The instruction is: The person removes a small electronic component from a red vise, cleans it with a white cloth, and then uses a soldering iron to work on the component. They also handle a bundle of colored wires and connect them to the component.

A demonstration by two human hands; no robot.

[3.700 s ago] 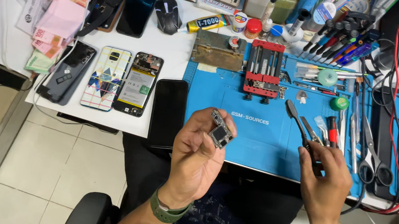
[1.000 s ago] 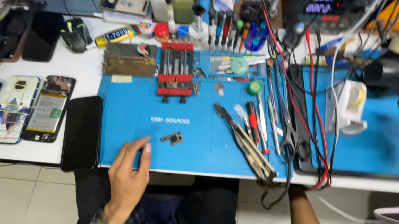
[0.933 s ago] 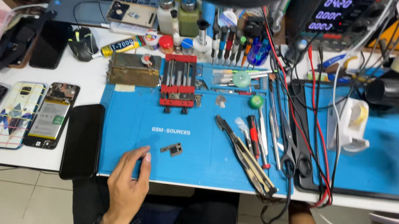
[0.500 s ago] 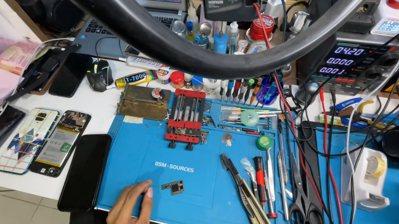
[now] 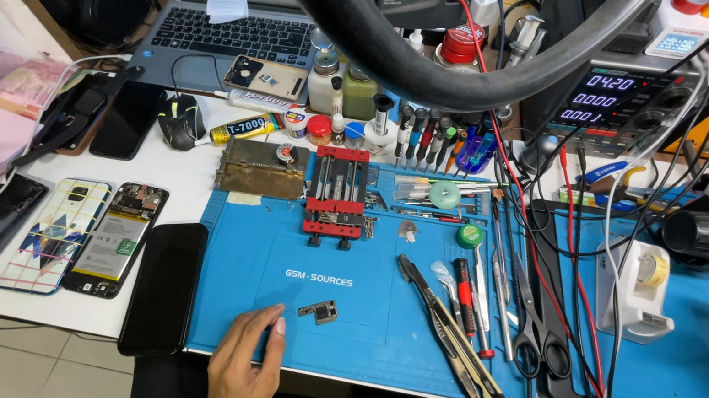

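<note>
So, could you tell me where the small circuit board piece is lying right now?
In the head view, the small circuit board piece lies on the blue work mat, just right of the left hand fingertips and left of the tweezers.

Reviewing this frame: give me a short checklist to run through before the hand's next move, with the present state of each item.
1. Small circuit part lies free on the blue mat, nothing on top of it: ok.
2. Left hand is empty, fingers spread on the mat just left of the part, not touching it: ok.
3. Right hand visible and ready: cannot tell, only a bit of arm shows at the bottom edge.
4. Tweezers lie on the mat right of the part, unobstructed: ok.
5. Red holder jig sits clear behind the part: ok.
6. Black phone overhangs the table's front edge beside the hand: not ok.
</note>
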